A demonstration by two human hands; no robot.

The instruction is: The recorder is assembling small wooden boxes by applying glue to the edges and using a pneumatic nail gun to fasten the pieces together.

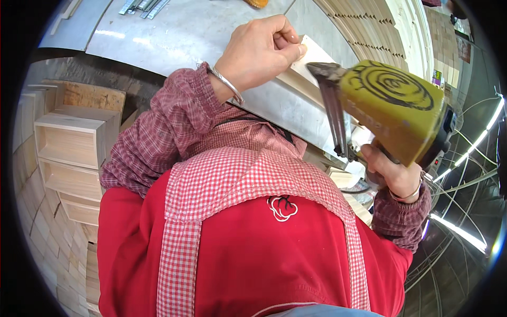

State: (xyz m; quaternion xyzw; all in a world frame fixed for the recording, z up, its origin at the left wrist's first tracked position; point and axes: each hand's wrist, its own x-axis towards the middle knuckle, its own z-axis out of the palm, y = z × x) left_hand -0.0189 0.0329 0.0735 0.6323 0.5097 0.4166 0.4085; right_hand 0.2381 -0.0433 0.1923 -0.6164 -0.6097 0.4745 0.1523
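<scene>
My right hand (pixel 393 170) is wrapped round the grip of a yellow nail gun (pixel 393 105) with dark swirls drawn on its body. The gun's dark nose (pixel 325 70) points left, close beside the end of a pale wooden board (pixel 315 53). Fingers curled, my left hand (pixel 261 53) has its thumb and fingertips closed on the near left end of that board. The board lies over the grey metal table top (pixel 206 39). Whether the nose touches the wood I cannot tell.
Strips of nails (pixel 145 6) lie at the table's far left. Grooved wooden strips (pixel 364 31) are stacked at the back right. Several open wooden boxes (pixel 68 142) are piled at my left. Pale cables (pixel 459 185) hang at the right.
</scene>
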